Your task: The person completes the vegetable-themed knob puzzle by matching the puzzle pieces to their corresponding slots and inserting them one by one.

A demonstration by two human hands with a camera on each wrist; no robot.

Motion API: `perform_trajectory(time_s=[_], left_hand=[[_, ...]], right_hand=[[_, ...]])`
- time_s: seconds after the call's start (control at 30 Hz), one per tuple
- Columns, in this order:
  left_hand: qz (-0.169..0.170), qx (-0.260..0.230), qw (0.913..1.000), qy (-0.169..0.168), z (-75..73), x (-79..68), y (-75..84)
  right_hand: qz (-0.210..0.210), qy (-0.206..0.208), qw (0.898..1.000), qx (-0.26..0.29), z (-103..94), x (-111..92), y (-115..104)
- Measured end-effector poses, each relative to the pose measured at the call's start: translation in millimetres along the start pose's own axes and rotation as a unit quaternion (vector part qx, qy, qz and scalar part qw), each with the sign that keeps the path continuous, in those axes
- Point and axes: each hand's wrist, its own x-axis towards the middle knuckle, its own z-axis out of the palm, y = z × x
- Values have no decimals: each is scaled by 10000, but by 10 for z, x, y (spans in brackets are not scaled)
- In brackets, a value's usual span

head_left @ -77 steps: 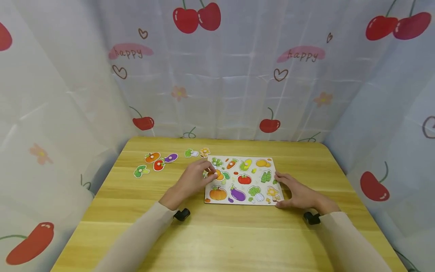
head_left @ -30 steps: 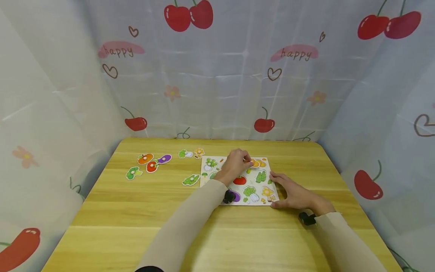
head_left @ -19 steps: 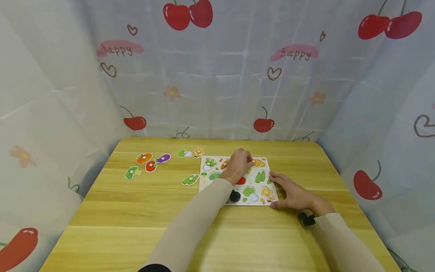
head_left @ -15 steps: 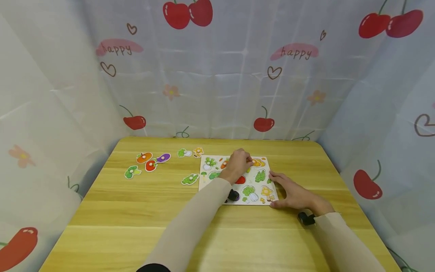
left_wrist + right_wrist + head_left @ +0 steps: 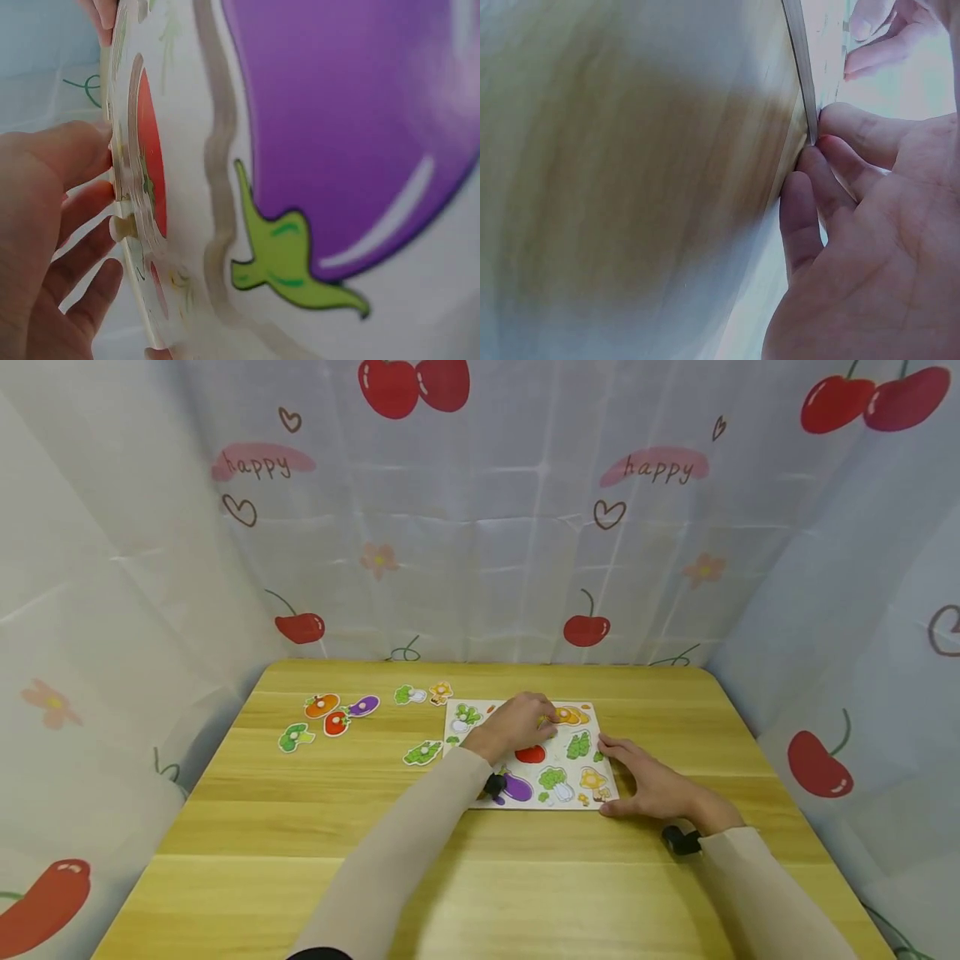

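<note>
A white vegetable puzzle board (image 5: 558, 760) lies flat on the table. My left hand (image 5: 517, 724) is over its far half, fingertips low beside a yellow-orange rounded puzzle piece (image 5: 573, 716) at the far right slot. In the left wrist view, thumb and fingers stand apart and loosely bent close to the board, near a pale knob (image 5: 124, 227); nothing shows pinched between them. Part of the board is hidden under that hand. My right hand (image 5: 652, 781) rests against the board's right edge, thumb at the near corner and fingers spread along the side.
Left of the board lie loose knobbed pieces: a pea pod (image 5: 422, 752), a broccoli (image 5: 296, 737), a tomato (image 5: 337, 722), a pumpkin (image 5: 322, 706), an eggplant (image 5: 363, 706), a bok choy (image 5: 409, 694) and a mushroom (image 5: 441, 692). A printed curtain (image 5: 480, 568) surrounds the table (image 5: 510, 893).
My left hand carried the yellow-orange piece from the board's left side to its far right slot. It has since drawn slightly left, away from that piece. My right hand has stayed at the edge.
</note>
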Motion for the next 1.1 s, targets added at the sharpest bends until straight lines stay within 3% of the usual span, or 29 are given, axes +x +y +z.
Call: perform_trajectory(time_s=[0.17, 0.43, 1.1], left_hand=[[238, 353, 9988, -240, 12, 23, 22], [134, 922, 9938, -600, 46, 4, 118], [-83, 1024, 9921, -721, 3, -64, 175]], right_hand=[[-72, 40, 9999, -63, -8, 1, 4], [-105, 74, 9999, -60, 27, 1, -2], [-40, -1, 9999, -144, 3, 14, 7]])
